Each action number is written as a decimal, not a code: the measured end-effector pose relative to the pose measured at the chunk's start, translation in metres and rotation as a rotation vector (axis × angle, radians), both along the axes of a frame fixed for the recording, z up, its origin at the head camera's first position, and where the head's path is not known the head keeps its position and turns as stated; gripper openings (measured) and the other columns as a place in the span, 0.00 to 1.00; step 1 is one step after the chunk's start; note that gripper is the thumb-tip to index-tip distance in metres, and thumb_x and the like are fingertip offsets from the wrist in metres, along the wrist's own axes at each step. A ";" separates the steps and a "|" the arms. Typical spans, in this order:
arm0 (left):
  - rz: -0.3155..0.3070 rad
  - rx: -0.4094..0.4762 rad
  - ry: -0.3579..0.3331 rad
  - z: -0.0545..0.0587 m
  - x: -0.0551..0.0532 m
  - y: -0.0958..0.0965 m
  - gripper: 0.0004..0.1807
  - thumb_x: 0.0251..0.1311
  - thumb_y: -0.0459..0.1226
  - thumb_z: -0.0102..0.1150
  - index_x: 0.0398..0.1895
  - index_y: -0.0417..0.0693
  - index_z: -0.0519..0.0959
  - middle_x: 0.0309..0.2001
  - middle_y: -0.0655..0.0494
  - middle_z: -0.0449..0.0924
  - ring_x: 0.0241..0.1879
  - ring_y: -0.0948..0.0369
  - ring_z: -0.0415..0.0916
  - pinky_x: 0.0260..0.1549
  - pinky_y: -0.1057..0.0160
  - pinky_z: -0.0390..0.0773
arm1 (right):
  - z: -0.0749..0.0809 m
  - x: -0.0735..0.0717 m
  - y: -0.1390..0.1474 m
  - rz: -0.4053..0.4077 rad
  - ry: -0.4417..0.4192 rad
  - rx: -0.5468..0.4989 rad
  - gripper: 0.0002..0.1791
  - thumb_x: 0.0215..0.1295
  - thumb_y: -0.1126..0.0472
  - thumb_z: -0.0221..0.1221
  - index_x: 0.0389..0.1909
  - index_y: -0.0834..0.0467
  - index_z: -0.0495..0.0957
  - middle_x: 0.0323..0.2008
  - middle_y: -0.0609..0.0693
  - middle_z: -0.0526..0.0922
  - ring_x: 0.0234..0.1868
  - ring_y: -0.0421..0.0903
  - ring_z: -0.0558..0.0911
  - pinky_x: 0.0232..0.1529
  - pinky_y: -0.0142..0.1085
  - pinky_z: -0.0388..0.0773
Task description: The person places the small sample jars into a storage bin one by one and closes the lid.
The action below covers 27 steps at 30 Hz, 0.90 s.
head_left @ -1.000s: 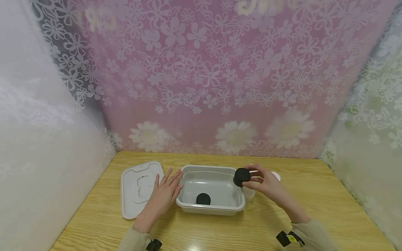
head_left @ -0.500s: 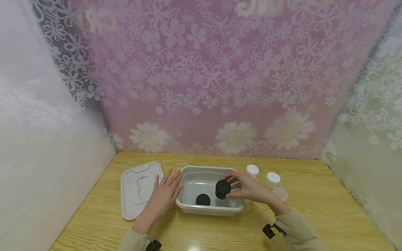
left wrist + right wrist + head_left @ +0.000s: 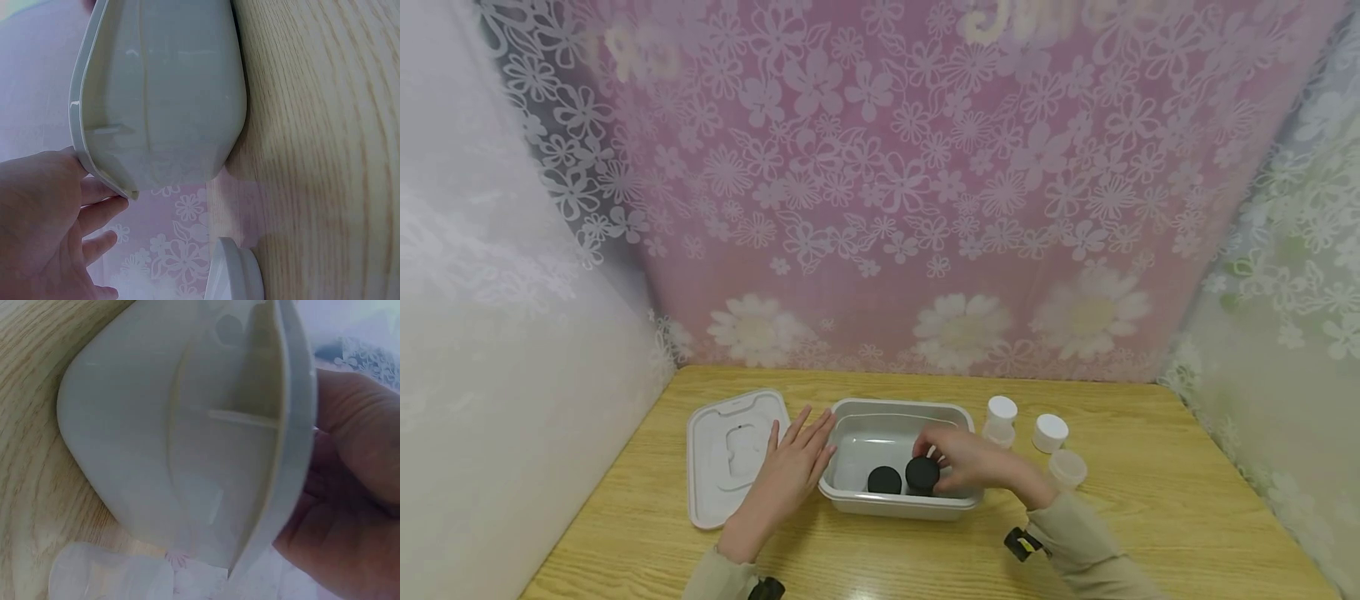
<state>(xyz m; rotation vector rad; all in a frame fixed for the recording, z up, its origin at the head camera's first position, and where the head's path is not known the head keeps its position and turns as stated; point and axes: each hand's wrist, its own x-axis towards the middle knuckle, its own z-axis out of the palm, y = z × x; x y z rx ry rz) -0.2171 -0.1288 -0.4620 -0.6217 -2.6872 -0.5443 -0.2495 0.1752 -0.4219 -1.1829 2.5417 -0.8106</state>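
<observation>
A light grey plastic tub stands on the table, its near wall hiding the lower parts of two black round jars. My right hand reaches into it and grips one black jar between thumb and fingers. Close by on the left, the other black jar stands inside the tub. My left hand rests on the tub's left rim with its fingers spread. The left wrist view shows that hand touching the rim from outside. In the right wrist view the tub wall hides my right fingertips.
A matching lid lies left of the tub, partly behind my left hand. To the right stand a white-capped clear jar, a white-topped round container and a translucent round container. A patterned cloth backs the table.
My right hand has carried the black jar leftward over the tub's right rim and lowered it beside the other one. The left hand has stayed in place.
</observation>
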 end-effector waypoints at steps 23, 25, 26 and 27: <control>0.012 0.002 -0.012 0.001 0.001 0.001 0.27 0.75 0.42 0.54 0.73 0.45 0.70 0.73 0.50 0.69 0.76 0.46 0.56 0.68 0.27 0.51 | 0.002 0.005 -0.005 0.047 -0.029 0.080 0.22 0.52 0.77 0.68 0.48 0.64 0.78 0.46 0.56 0.83 0.42 0.48 0.87 0.44 0.34 0.84; 0.010 0.003 -0.013 0.001 0.001 0.001 0.27 0.75 0.42 0.54 0.73 0.45 0.70 0.73 0.51 0.69 0.76 0.46 0.56 0.68 0.27 0.51 | 0.003 0.006 -0.003 0.025 -0.059 0.075 0.23 0.53 0.76 0.69 0.50 0.64 0.78 0.48 0.56 0.83 0.44 0.50 0.87 0.46 0.35 0.84; 0.009 0.002 -0.013 0.001 0.001 0.001 0.27 0.75 0.42 0.54 0.73 0.45 0.70 0.73 0.51 0.69 0.76 0.46 0.56 0.68 0.27 0.51 | 0.004 0.006 -0.002 0.015 -0.069 0.070 0.23 0.54 0.75 0.70 0.52 0.64 0.78 0.49 0.57 0.82 0.45 0.51 0.87 0.47 0.36 0.84; 0.008 0.001 -0.014 0.001 0.000 0.001 0.27 0.75 0.42 0.54 0.73 0.45 0.70 0.73 0.51 0.69 0.77 0.46 0.56 0.68 0.28 0.51 | 0.004 0.006 0.000 0.004 -0.079 0.060 0.24 0.55 0.74 0.70 0.53 0.64 0.77 0.50 0.57 0.82 0.46 0.52 0.86 0.48 0.38 0.84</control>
